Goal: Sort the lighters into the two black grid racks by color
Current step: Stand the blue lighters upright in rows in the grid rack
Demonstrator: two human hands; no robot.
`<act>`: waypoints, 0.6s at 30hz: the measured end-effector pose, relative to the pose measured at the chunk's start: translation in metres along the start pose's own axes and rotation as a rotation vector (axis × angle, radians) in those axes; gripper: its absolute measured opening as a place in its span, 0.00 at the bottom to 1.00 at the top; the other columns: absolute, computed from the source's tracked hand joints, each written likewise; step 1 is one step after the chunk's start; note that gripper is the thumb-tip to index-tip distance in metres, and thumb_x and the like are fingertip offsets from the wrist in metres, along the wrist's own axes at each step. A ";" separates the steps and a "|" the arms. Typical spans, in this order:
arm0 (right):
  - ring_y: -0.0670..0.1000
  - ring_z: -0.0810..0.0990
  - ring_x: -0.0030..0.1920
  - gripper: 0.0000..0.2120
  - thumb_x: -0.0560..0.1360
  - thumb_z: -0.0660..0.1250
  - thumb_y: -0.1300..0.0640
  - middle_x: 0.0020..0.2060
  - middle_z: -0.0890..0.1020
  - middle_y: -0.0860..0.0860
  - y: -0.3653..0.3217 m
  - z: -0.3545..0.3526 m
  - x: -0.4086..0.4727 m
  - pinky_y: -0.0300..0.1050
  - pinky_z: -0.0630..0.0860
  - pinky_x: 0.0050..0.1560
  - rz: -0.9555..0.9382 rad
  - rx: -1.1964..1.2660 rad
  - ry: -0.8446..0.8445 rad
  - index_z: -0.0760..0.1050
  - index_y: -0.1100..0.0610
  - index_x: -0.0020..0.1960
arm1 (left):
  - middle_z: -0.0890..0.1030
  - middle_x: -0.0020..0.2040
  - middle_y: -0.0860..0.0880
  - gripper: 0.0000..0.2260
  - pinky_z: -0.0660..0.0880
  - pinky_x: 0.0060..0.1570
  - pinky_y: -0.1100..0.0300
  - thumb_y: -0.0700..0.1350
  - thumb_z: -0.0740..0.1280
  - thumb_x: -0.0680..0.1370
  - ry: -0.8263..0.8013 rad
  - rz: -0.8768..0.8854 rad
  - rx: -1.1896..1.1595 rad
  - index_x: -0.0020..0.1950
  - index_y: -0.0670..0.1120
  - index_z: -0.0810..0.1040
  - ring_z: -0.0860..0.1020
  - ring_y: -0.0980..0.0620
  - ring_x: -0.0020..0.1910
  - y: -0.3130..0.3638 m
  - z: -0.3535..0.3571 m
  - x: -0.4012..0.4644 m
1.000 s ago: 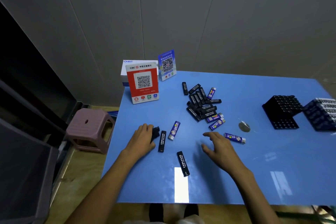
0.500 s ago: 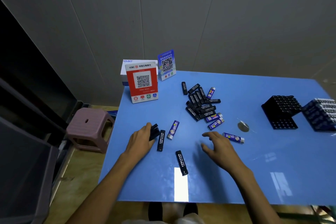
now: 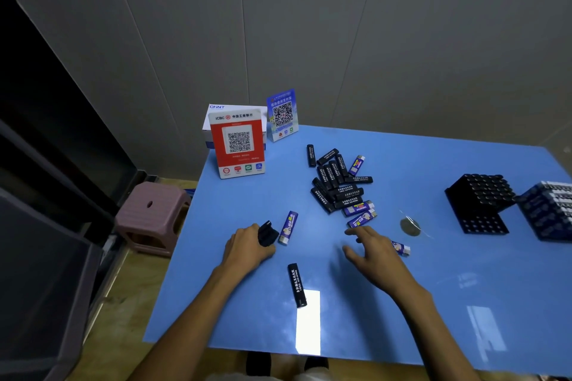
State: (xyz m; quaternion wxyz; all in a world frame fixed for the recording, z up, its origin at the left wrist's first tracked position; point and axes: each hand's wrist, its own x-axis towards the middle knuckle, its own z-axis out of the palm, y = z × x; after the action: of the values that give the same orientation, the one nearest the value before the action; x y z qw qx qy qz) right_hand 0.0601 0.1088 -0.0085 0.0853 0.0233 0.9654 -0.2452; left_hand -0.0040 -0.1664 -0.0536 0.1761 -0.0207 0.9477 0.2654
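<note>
Lighters: main heap (image 3: 335, 187) lies loose at mid-worktop, mostly black bodies with a few blue-labelled ones at its near edge. Strays: one blue lighter (image 3: 288, 228) just beside the left hand; one black lighter (image 3: 297, 284) alone near the front edge; one blue lighter (image 3: 400, 248) partly hidden behind the right hand.

Left hand (image 3: 247, 246): resting on the blue worktop (image 3: 464, 303), fingers curled round a small bundle of black lighters (image 3: 267, 233), their ends showing past the knuckles. Judged a gathering grip, collecting one colour before the trip to a rack.

Right hand (image 3: 376, 252): fingers spread and relaxed, holding nothing, hovering low between the heap and the stray blue lighter; likely about to pick next.

Racks: black grid rack (image 3: 478, 202) at far right, its cells showing black tops; second rack (image 3: 548, 210) touching or just beside it, filled with blue-and-white pieces, cut by the frame edge. Both well apart from the hands.

Also present: red QR stand (image 3: 237, 142), blue QR stand (image 3: 282, 114), white box (image 3: 213, 116) behind them, round clear disc (image 3: 410, 227), pink stool (image 3: 151, 213) on the floor.

Change from a second ago: the black lighter that lay beside the left hand is gone from the worktop, apparently now in that bundle. The right hand has scarcely moved.
</note>
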 end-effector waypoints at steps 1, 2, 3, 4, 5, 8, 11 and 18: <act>0.53 0.77 0.59 0.18 0.76 0.66 0.48 0.63 0.76 0.48 0.002 -0.002 0.002 0.50 0.72 0.60 -0.006 0.001 -0.003 0.73 0.51 0.65 | 0.78 0.46 0.47 0.18 0.74 0.38 0.57 0.55 0.72 0.69 -0.001 -0.002 0.007 0.50 0.45 0.74 0.78 0.47 0.43 0.002 -0.001 -0.001; 0.53 0.77 0.59 0.18 0.76 0.66 0.48 0.63 0.76 0.48 0.004 -0.004 0.004 0.50 0.72 0.60 -0.010 0.002 -0.007 0.73 0.52 0.65 | 0.78 0.45 0.48 0.18 0.72 0.36 0.58 0.54 0.72 0.69 0.003 -0.001 0.020 0.49 0.45 0.74 0.77 0.48 0.42 0.004 -0.001 -0.001; 0.53 0.77 0.59 0.18 0.76 0.66 0.49 0.62 0.76 0.48 0.006 -0.006 0.006 0.49 0.72 0.60 -0.016 0.002 -0.007 0.73 0.52 0.64 | 0.78 0.44 0.48 0.17 0.70 0.35 0.59 0.54 0.73 0.69 0.012 0.002 0.034 0.49 0.45 0.74 0.76 0.48 0.41 0.006 -0.001 -0.001; 0.52 0.77 0.58 0.18 0.76 0.66 0.49 0.62 0.76 0.48 0.008 -0.008 0.007 0.48 0.72 0.60 -0.021 0.005 -0.007 0.73 0.52 0.64 | 0.77 0.44 0.48 0.17 0.69 0.35 0.59 0.54 0.73 0.69 0.023 0.007 0.049 0.49 0.45 0.74 0.76 0.49 0.41 0.007 -0.002 0.000; 0.52 0.78 0.58 0.17 0.76 0.66 0.49 0.61 0.76 0.48 0.010 -0.010 0.009 0.47 0.72 0.59 -0.029 0.011 -0.006 0.73 0.52 0.64 | 0.77 0.44 0.49 0.17 0.69 0.35 0.59 0.54 0.73 0.69 0.034 0.011 0.063 0.49 0.45 0.73 0.75 0.49 0.40 0.009 -0.002 0.000; 0.52 0.78 0.57 0.16 0.76 0.67 0.50 0.59 0.78 0.48 0.016 -0.014 0.015 0.46 0.72 0.58 -0.045 0.022 -0.008 0.74 0.53 0.63 | 0.78 0.45 0.47 0.17 0.70 0.36 0.59 0.53 0.71 0.71 0.075 0.025 0.098 0.50 0.45 0.71 0.75 0.48 0.41 0.016 -0.004 0.002; 0.53 0.78 0.57 0.15 0.76 0.67 0.51 0.57 0.79 0.49 0.023 -0.020 0.022 0.45 0.70 0.56 -0.061 0.002 0.000 0.75 0.53 0.62 | 0.79 0.46 0.46 0.17 0.71 0.36 0.58 0.53 0.71 0.72 0.099 0.056 0.101 0.51 0.45 0.70 0.76 0.47 0.41 0.028 -0.003 0.007; 0.57 0.77 0.53 0.16 0.75 0.68 0.54 0.54 0.81 0.52 0.033 -0.040 0.033 0.48 0.70 0.52 -0.151 -0.075 0.070 0.76 0.54 0.62 | 0.81 0.49 0.45 0.13 0.74 0.40 0.55 0.52 0.66 0.77 0.150 0.101 0.196 0.54 0.44 0.70 0.80 0.44 0.46 0.058 0.009 0.020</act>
State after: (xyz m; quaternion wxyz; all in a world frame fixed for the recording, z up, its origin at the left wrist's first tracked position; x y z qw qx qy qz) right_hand 0.0243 0.1566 0.0046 0.0337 -0.0445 0.9753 -0.2137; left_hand -0.0273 -0.1107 -0.0385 0.0921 0.0245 0.9795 0.1777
